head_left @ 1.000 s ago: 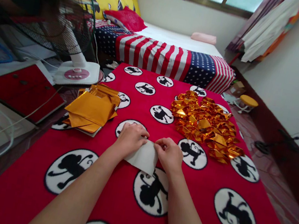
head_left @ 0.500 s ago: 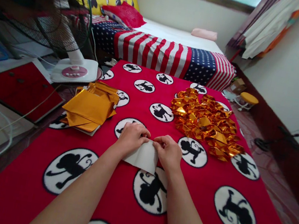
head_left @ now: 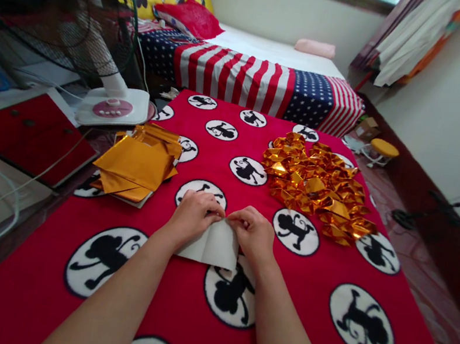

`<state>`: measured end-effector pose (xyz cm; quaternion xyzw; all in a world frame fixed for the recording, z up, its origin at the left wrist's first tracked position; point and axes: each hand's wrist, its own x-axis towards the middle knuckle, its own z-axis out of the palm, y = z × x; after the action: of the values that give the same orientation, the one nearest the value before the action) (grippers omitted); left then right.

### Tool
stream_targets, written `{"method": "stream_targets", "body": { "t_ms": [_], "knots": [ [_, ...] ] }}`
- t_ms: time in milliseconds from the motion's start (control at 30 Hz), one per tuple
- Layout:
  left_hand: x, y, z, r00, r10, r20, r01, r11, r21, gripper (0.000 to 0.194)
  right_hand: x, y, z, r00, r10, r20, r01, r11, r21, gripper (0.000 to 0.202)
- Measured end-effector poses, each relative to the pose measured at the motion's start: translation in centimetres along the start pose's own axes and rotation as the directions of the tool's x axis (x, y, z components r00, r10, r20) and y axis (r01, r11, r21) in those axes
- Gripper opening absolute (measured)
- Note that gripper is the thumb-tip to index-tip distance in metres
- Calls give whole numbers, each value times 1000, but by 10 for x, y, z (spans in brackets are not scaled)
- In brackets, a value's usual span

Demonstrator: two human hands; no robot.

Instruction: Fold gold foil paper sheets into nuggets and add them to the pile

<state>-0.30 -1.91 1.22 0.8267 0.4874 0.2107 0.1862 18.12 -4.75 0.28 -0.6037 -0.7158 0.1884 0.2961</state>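
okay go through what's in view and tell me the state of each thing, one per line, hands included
left hand: grip closed on the sheet's top edge
right hand: grip closed on the same edge, beside the left
white sheet: partly folded, white side up, on the blanket
gold foil stack: flat, unfolded, loosely piled at left
folded gold pieces: folded, heaped at right
red blanket: spread flat
fan: standing; running or not, cannot tell
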Motion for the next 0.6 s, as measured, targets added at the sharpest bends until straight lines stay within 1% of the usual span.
{"method": "stream_targets", "body": {
  "t_ms": [267,467,600],
  "knots": [
    [-3,1,2,1000,10,-22,-10,1000,-13,12,-1,-3,-3,1000,3,31,-1,998,-68,14],
    [-4,1,2,999,-11,-36,9,999,-49,12,-1,-1,-3,999,-7,32,9,998,-57,15],
    [-4,1,3,999,-3,-41,2,999,-32,12,0,0,-5,1000,5,25,-4,999,-46,16]
  ]
}}
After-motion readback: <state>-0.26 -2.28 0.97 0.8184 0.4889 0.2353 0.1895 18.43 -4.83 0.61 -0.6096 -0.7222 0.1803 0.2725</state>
